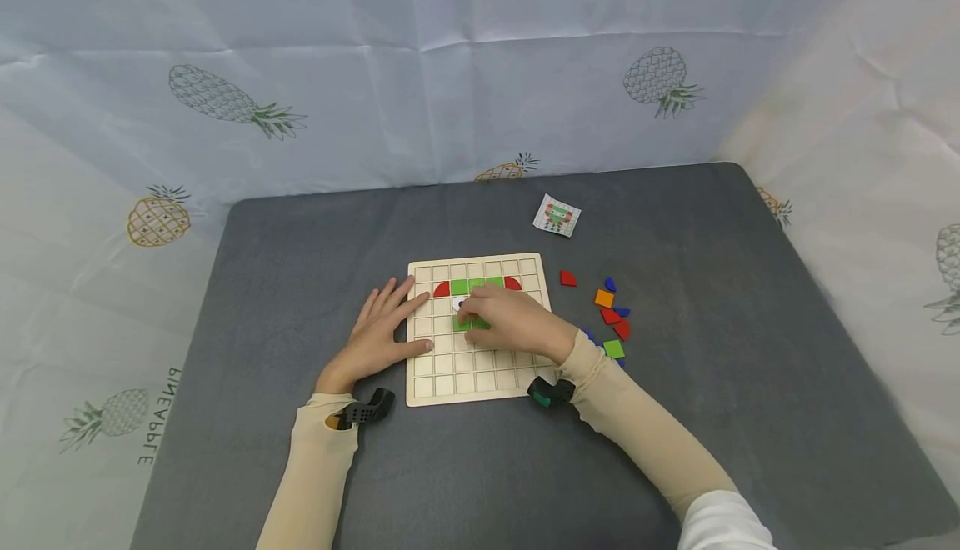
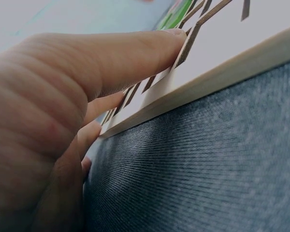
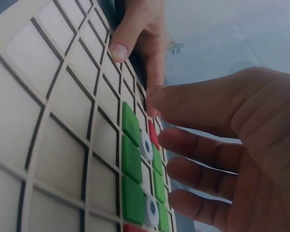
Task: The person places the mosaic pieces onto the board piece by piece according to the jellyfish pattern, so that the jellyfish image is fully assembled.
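A light wooden grid board (image 1: pixel 442 386) lies on the dark table. My left hand (image 1: pixel 378 335) rests at its left edge, fingers spread, with the thumb (image 2: pixel 150 50) on the board. Over the middle of the board is my right hand (image 1: pixel 513 317), its fingers loosely bent; no piece shows between thumb and fingers (image 3: pixel 198 145). Beneath it are green squares (image 3: pixel 132 157) in two rows, with round white eye pieces (image 3: pixel 151 211) between them. Red quarter-round pieces (image 1: pixel 442 289) sit at both ends of the upper green row. The right hand hides part of the pattern.
Loose pieces lie right of the board: red quarter-rounds (image 1: pixel 567 278), an orange square (image 1: pixel 604 298), a green square (image 1: pixel 614 349) and several blue bits (image 1: pixel 610 284). A small picture card (image 1: pixel 557 216) lies behind the board. Pineapple-print cloth (image 1: pixel 450 108) hangs behind the table.
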The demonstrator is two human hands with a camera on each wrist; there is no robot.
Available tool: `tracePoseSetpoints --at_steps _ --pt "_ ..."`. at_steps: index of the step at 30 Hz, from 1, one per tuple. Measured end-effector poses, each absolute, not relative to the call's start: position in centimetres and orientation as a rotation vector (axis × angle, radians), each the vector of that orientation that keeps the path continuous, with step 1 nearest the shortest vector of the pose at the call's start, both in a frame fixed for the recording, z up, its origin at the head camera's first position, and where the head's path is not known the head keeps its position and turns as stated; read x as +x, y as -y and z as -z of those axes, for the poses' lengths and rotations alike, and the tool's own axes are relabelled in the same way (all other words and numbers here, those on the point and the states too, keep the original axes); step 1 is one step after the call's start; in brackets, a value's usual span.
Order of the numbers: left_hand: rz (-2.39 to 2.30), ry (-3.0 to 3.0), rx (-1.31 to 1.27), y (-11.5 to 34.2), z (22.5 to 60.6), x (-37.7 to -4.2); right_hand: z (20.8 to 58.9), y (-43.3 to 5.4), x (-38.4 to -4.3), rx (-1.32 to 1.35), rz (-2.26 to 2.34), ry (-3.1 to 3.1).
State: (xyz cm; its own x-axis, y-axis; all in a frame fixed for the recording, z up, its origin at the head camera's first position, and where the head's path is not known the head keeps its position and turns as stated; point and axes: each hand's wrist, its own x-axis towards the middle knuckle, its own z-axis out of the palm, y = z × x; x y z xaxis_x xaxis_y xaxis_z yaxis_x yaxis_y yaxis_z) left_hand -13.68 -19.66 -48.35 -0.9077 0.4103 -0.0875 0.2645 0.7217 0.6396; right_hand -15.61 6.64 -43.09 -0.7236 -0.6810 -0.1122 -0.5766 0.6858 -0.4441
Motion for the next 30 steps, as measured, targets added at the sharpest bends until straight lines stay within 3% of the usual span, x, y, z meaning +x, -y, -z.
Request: tracePoseSetpoints --at_steps 14,30 --pt "-0.962 -2.702 0.545 19.7 48.3 -13.6 41.9 -15.0 -15.2 -0.769 0.723 -2.753" --pt "-0.956 -2.709 0.548 19.6 48.4 -13.5 44.2 -22.8 -14.4 -0.44 0.791 -2.867"
